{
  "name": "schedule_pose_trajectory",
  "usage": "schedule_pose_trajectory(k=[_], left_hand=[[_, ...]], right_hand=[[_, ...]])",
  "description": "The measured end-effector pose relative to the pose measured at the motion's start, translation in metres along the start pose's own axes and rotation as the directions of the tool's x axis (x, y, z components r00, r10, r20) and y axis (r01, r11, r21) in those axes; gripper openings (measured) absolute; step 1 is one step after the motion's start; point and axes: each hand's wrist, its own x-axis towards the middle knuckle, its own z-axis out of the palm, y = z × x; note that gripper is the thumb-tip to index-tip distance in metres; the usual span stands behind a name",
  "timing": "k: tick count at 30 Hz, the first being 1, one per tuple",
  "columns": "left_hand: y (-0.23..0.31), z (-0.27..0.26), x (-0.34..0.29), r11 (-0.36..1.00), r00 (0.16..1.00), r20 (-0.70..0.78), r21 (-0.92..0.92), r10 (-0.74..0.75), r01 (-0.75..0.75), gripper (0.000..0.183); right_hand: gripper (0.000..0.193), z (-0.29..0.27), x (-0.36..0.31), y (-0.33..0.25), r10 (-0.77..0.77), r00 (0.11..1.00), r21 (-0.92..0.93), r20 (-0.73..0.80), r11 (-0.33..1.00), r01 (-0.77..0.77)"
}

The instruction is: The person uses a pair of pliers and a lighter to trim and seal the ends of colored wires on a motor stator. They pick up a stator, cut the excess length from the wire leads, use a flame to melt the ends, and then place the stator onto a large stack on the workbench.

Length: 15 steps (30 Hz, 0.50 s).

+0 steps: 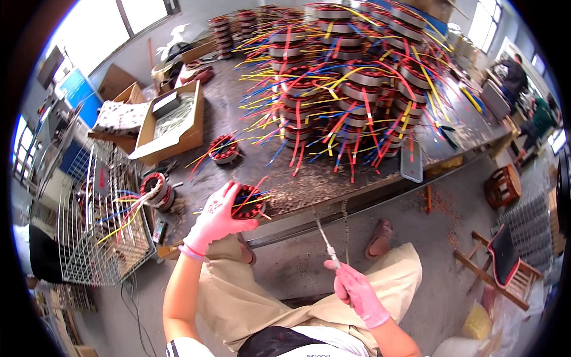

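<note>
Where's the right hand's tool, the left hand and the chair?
Tool [331, 251]: head view, its pale middle.
Left hand [216, 215]: head view, back of the glove.
Chair [504, 257]: head view, its dark padding.

Dark scuffed worktop [223, 122] extends beyond the grip. Grey floor [425, 241] lower down, littered off to the right. Padded wooden chair [504, 259] right of grip, round wooden stool [502, 185] farther out. Pale wall [135, 62] far beyond, left; bright windows [89, 30] far left and right.

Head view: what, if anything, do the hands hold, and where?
Right hand: a tool, by its handle. Left hand: at the stator, left side; grip cannot be told.
</note>
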Motion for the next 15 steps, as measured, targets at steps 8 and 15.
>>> schedule_pose_trajectory(k=[8,15], left_hand=[[-0.004,0.025,0.010,0.996,0.982,-0.168,-0.017,0.083,-0.088,0.092],[0.010,0.044,0.013,0.984,0.954,-0.281,0.165,0.105,-0.060,0.097]], right_hand=[[0.051,0.009,0.006,-0.005,-0.002,1.000,-0.121,-0.010,0.993,0.001],[0.047,0.005,0.009,-0.002,0.008,1.000,-0.108,-0.008,0.994,-0.009]])
